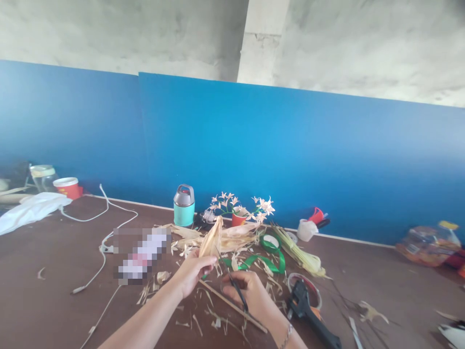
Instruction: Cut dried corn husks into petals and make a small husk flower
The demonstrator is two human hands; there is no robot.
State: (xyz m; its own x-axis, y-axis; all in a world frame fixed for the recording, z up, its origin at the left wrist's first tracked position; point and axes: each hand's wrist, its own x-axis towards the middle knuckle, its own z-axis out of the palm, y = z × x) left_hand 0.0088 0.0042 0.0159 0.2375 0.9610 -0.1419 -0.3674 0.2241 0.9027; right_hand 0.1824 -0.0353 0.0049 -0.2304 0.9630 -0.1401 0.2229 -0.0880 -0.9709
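Note:
My left hand is closed in a pinch on a dried corn husk, holding it upright above the brown table. My right hand is closed around small black-handled scissors, whose tip points up toward the base of the husk. A thin wooden stick lies on the table under both hands. Husk scraps are scattered around them.
A black glue gun lies right of my hand beside a tape roll. Green ribbon, husk pile, straw bundle, husk flowers in a red cup, teal container, white cable. Blue wall behind.

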